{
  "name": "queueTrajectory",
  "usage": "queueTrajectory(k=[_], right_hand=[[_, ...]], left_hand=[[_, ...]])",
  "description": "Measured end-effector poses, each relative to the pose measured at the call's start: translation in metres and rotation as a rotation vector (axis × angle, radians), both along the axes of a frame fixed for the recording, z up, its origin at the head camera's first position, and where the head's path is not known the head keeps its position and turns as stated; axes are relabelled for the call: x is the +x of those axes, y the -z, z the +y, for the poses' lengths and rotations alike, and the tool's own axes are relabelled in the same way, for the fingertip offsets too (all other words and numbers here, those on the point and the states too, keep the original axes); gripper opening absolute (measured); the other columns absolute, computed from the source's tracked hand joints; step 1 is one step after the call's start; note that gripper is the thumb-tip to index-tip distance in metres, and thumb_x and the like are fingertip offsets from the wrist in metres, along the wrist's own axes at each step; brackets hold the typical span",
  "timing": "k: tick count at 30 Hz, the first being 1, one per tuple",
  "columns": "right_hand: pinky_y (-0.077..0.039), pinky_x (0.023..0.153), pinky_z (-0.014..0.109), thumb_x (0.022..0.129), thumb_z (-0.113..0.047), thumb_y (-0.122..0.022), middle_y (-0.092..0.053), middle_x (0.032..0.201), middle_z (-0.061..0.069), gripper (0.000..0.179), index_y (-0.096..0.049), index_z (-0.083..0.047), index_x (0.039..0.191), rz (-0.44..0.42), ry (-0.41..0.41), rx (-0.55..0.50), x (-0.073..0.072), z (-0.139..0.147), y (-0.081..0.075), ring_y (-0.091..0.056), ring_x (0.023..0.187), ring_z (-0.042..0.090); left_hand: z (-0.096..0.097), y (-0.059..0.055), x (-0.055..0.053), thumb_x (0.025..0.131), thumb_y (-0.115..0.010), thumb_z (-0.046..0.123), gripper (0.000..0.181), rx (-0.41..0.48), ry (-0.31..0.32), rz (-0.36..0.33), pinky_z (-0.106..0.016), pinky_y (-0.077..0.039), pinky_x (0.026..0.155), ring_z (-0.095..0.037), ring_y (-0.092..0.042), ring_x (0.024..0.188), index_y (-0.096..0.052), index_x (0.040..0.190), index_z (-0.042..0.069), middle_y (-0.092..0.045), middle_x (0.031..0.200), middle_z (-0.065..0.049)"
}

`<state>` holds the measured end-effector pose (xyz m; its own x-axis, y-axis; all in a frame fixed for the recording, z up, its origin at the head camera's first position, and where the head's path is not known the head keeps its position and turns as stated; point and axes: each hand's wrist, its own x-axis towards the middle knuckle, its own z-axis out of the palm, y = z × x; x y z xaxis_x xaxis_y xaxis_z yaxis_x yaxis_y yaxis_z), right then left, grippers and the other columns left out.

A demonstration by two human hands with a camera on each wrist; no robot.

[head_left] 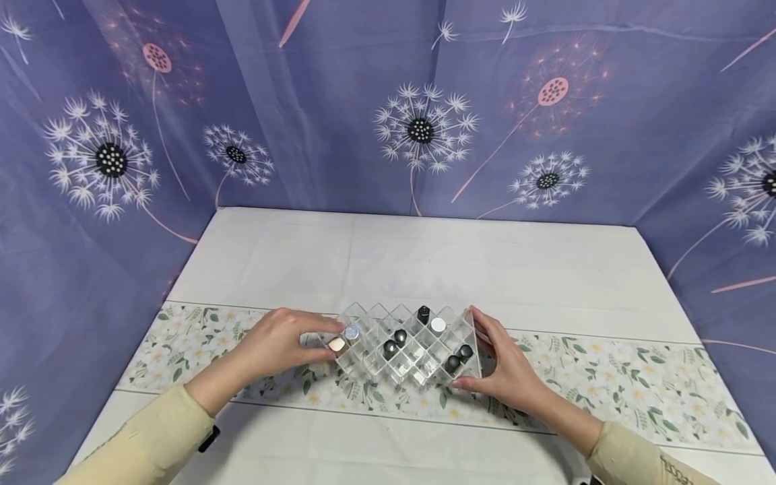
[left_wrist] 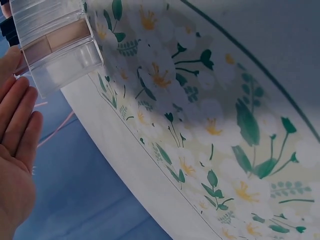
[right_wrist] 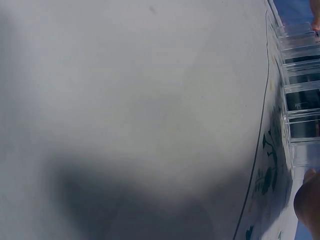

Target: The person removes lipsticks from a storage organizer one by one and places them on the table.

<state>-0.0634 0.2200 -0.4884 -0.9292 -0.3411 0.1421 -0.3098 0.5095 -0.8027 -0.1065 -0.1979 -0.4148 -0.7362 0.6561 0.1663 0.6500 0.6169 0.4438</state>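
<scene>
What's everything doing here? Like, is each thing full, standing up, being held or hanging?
Clear holder: partly filled, held at both ends
Left hand: gripping the holder's left end
Right hand: gripping its right end
Dark-topped tubes: five, standing in the holder
White-topped tube: standing in it too
Flowered strip: lying flat
Purple curtain: hanging, creased

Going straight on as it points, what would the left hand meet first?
Likely the left end of the clear plastic diamond-grid organizer; the left hand already seems to grip it there.
</scene>
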Motion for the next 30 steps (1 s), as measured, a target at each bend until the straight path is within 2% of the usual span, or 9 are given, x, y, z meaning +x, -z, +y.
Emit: queueTrajectory(k=[6, 11, 16, 22, 30], right_hand=[[-0.035, 0.113, 0.012, 0.07, -0.024, -0.103, -0.039, 0.164, 0.025, 0.127, -0.025, -0.004, 0.169, -0.005, 0.005, 0.008, -0.0003, -0.0001, -0.0003, -0.047, 0.146, 0.048], [-0.035, 0.113, 0.012, 0.07, -0.024, -0.103, -0.039, 0.164, 0.025, 0.127, -0.025, -0.004, 0.169, -0.006, 0.008, 0.007, -0.0007, -0.0002, -0.0011, -0.047, 0.146, 0.048], [-0.036, 0.113, 0.013, 0.071, -0.027, -0.102, -0.038, 0.165, 0.024, 0.127, -0.025, -0.005, 0.169, -0.011, 0.011, 0.017, -0.0005, -0.0002, -0.0007, -0.046, 0.146, 0.047], [-0.037, 0.113, 0.015, 0.071, -0.027, -0.102, -0.039, 0.165, 0.023, 0.127, -0.025, -0.006, 0.169, -0.01, 0.011, 0.023, -0.0005, 0.0, 0.0001, -0.047, 0.146, 0.046], [-0.036, 0.113, 0.013, 0.071, -0.025, -0.102, -0.04, 0.164, 0.024, 0.126, -0.026, -0.004, 0.168, -0.003, 0.011, 0.016, 0.0003, -0.0001, -0.0009, -0.047, 0.146, 0.046]], left_hand=[[0.0011, 0.0007, -0.0009, 0.084, -0.091, 0.03, 0.035, -0.009, 0.023, 0.042, -0.042, -0.065, 0.091, -0.019, -0.078, 0.106, -0.083, 0.118, 0.023, -0.081, 0.117, 0.005], [0.0021, 0.0007, -0.002, 0.084, -0.092, 0.028, 0.031, -0.019, 0.027, 0.044, -0.04, -0.066, 0.088, -0.017, -0.079, 0.103, -0.084, 0.115, 0.024, -0.081, 0.115, 0.007], [0.0019, 0.0009, -0.0018, 0.086, -0.091, 0.025, 0.028, -0.01, 0.021, 0.018, -0.041, -0.066, 0.088, -0.016, -0.079, 0.102, -0.085, 0.113, 0.025, -0.081, 0.113, 0.008], [0.002, 0.0008, -0.0015, 0.086, -0.09, 0.02, 0.026, 0.042, 0.011, -0.034, -0.041, -0.066, 0.088, -0.016, -0.079, 0.101, -0.085, 0.112, 0.022, -0.082, 0.11, 0.008], [0.0012, -0.0082, -0.0034, 0.088, -0.09, 0.021, 0.022, 0.074, -0.054, -0.126, -0.045, -0.065, 0.09, -0.018, -0.079, 0.102, -0.086, 0.108, 0.027, -0.082, 0.11, 0.009]])
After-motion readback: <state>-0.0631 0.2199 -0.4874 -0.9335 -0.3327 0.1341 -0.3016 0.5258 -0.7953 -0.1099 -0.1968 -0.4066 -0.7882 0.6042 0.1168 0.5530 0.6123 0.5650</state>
